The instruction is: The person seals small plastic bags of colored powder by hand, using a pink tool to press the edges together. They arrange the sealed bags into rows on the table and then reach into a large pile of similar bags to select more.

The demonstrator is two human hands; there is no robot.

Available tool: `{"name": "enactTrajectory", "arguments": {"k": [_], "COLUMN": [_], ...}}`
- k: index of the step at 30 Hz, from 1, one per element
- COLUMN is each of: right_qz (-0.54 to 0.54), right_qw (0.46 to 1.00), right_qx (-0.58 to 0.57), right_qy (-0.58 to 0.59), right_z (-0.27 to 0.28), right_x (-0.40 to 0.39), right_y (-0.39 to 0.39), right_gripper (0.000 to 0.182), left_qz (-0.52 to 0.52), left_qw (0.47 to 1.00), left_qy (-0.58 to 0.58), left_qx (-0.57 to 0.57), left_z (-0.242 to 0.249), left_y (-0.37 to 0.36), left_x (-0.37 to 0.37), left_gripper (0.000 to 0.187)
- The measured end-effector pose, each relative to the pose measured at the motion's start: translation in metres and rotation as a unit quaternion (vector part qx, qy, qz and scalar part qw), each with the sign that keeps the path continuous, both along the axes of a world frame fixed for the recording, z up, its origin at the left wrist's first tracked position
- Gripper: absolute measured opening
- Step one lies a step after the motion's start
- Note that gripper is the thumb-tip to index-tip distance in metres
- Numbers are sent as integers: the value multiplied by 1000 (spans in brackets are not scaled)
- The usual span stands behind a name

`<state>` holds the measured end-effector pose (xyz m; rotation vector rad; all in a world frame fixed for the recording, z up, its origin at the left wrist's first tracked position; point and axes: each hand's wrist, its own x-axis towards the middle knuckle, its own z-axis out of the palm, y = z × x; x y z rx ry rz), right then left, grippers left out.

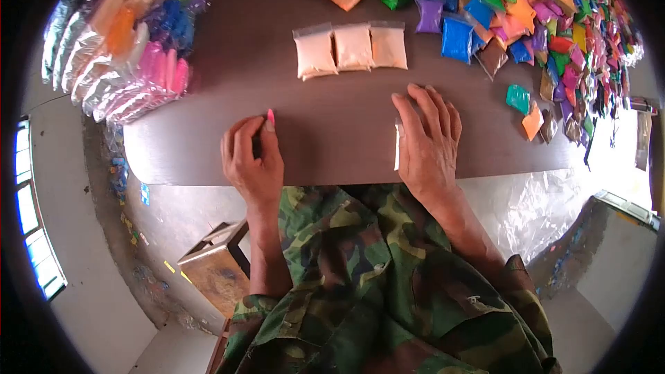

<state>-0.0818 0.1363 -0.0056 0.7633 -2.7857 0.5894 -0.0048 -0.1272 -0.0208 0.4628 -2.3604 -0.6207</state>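
Note:
My left hand [253, 156] is above the near left part of the table, its fingers curled and thumb pressed in. A small pink piece [271, 117] sticks out at the thumb tip; its kind is too small to tell. Farther right, my right hand [431, 140] rests over the table with fingers stretched out and slightly apart. A thin white strip [397, 145] shows along its thumb side, the rest hidden by the hand. Beyond both hands, three clear bags of pale peach clay-like material [353, 47] lie side by side in a row.
Many small coloured packets [457, 39] are heaped at the back right of the brown table [332, 107]. Larger clear bags of coloured pieces [118, 45] are piled at the left. A wooden stool [216, 263] stands on the floor below, left of my legs.

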Motion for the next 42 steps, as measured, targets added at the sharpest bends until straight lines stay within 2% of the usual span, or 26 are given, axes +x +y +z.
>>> {"name": "enactTrajectory", "arguments": {"k": [6, 10, 13, 14, 18, 23, 26, 31, 42], "right_qz": [23, -14, 19, 33, 75, 71, 70, 94, 133], "right_qw": [995, 958, 986, 990, 994, 994, 994, 990, 983], "right_qx": [-91, -274, -165, -136, -74, -70, -79, -102, -119], "right_qy": [-18, -80, 8, 25, 24, 32, 31, 36, 50], "right_z": [-3, 4, 11, 10, 10, 12, 13, -1, -7], "right_x": [-4, 1, 15, 22, 41, 36, 34, 28, 20], "right_y": [14, 26, 39, 41, 42, 42, 41, 46, 57], "right_gripper": [40, 34, 34, 39, 48, 46, 43, 35, 36], "left_qz": [-31, -41, -31, -27, -33, -55, 1, -35, -56], "left_qw": [999, 998, 997, 997, 995, 992, 990, 989, 980], "left_qy": [-1, -47, -72, -76, -99, -115, -133, -143, -189], "left_qx": [23, -14, -18, -10, 1, -18, -41, -10, 18], "left_z": [3, 17, 18, 18, 20, 20, 31, 26, 28], "left_y": [-2, 0, 2, 2, 2, 8, 15, 1, 23], "left_x": [7, 16, 23, 23, 20, 19, 20, 25, 27], "left_gripper": [14, 14, 13, 12, 10, 9, 11, 12, 11]}}
